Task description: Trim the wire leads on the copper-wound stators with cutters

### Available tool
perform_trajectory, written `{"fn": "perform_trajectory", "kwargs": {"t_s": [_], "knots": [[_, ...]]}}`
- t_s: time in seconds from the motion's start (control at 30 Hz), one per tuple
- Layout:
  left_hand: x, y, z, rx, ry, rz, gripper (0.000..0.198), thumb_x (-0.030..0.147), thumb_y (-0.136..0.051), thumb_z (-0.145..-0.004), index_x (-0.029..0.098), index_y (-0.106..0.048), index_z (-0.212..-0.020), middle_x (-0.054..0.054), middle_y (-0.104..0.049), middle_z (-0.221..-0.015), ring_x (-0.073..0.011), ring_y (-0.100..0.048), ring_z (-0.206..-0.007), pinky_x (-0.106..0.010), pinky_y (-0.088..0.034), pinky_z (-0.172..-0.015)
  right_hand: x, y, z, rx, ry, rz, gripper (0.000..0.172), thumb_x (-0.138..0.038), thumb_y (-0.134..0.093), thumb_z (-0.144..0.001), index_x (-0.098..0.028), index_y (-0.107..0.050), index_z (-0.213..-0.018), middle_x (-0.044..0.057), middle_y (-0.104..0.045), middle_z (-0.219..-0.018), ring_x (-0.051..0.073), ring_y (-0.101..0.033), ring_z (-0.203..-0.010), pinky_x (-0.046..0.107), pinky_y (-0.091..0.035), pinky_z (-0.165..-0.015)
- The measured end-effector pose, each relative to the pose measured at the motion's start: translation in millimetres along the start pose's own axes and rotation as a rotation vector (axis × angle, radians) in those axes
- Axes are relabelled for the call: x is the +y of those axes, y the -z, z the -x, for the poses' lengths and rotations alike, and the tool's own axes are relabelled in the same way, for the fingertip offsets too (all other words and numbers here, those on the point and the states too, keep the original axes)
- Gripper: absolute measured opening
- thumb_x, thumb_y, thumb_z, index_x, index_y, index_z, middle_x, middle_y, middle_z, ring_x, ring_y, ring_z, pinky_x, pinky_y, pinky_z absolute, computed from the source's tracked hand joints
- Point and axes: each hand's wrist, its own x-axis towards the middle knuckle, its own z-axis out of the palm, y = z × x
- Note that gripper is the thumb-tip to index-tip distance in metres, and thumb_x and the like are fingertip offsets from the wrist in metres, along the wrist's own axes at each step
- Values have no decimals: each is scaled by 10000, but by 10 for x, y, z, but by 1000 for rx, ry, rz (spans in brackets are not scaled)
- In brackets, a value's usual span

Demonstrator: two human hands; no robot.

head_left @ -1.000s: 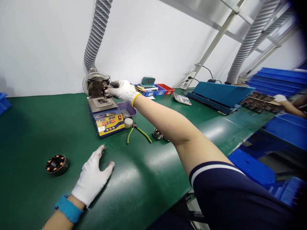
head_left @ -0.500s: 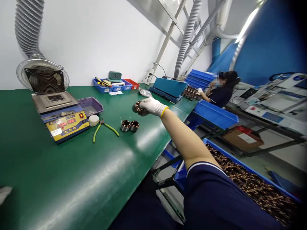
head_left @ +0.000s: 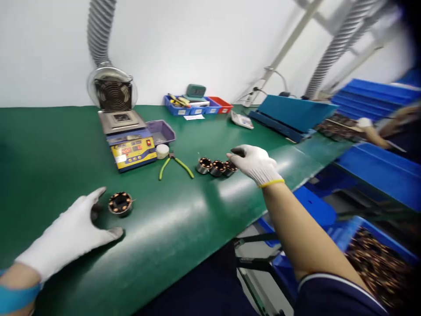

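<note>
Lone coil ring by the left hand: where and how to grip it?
Likely best: the coil ring by its outer wall, from the left, where the left hand lies open, thumb near, fingers far. It sits flat, copper windings up; a wire sticks out on the right, so avoid that side.

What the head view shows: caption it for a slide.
Gloved left hand open beside one wound ring, right hand near three others.
</note>
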Motion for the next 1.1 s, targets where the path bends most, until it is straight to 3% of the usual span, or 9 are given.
{"fn": "perform_trajectory", "kwargs": {"t_s": [0.03, 0.17, 0.3, 0.47, 0.53, 0.7, 0.83, 0.97, 1.1], "knots": [[60, -6, -5, -14, 17, -55, 1065, 667, -785, -617, 208, -441, -1515, -166, -626, -1336, -415, -675, -1111, -551, -578, -905, -126, -99, 156, -79, 84, -114, 393, -387, -701, -860, -189, -746, -1196, 109, -757, -1157, 258, -729, -1036, 343, -597, -877], [189, -173, -78, 63, -155, 17, 878, 675, -698, -659, 202, -577, -1389, -132, -514, -1516, -389, -504, -1375, -535, -425, -1155, -718, -724, 874, -879, 422, -523, 546, -318, -788, -761, -203, -697, -1288, 79, -764, -1146, 230, -742, -957, 312, -613, -802], [235, -329, -106, 133, -151, 215, 672, 659, -676, -691, 189, -683, -1172, -132, -669, -1311, -347, -629, -1224, -498, -489, -1101, -1214, -1287, 1197, -973, 462, -681, 551, -391, -823, -767, -244, -686, -1281, 34, -764, -1038, 216, -731, -894, 328, -608, -806], [241, -314, -44, 279, -162, 434, 656, 600, -784, -661, 200, -670, -1169, -114, -662, -1326, -307, -658, -1191, -439, -529, -1076, -1459, -1522, 1240, -1186, 253, -1100, 612, -471, -762, -808, -211, -625, -1345, 42, -727, -1017, 179, -707, -842, 329, -628, -778], [240, -346, -19, 277, -174, 529, 672, 557, -786, -681, 206, -641, -1235, -113, -626, -1395, -298, -641, -1234, -432, -519, -1097, -1472, -1535, 1281, -1173, 248, -1187, 660, -423, -777, -772, -203, -605, -1370, 50, -722, -1078, 185, -699, -906, 324, -621, -801], [273, -483, 16, 200, -109, 617, 749, 462, -730, -702, 204, -558, -1385, -99, -666, -1354, -298, -657, -1222, -441, -532, -1087, -1414, -1462, 1385, -778, 432, -880, 799, -325, -837, -679, -226, -584, -1430, 50, -730, -1066, 204, -696, -863, 359, -605, -810], [339, -425, 13, 223, -49, 480, 771, 443, -672, -698, 216, -546, -1424, -73, -681, -1341, -320, -657, -1219, -433, -557, -1038, -1352, -1393, 1422, -532, 589, -713, 759, -347, -800, -712, -286, -577, -1435, 56, -665, -1313, 221, -703, -993, 386, -586, -923], [397, -235, 9, 41, 32, 422, 431, 476, -649, -712, 227, -729, -1054, -41, -781, -977, -283, -738, -902, -359, -608, -786, -1309, -1358, 1405, -538, 631, -668, 749, -385, -776, -729, -301, -562, -1442, 59, -648, -1348, 236, -704, -1037, 397, -582, -956], [327, 36, 147, -241, 99, 535, 327, 542, -682, -709, 232, -666, -606, -1, -627, -530, -179, -577, -473, -272, -465, -442, -1295, -1338, 1362, -508, 612, -721, 748, -385, -773, -735, -305, -552, -1444, 49, -637, -1364, 214, -707, -1007, 358, -595, -935]]}}
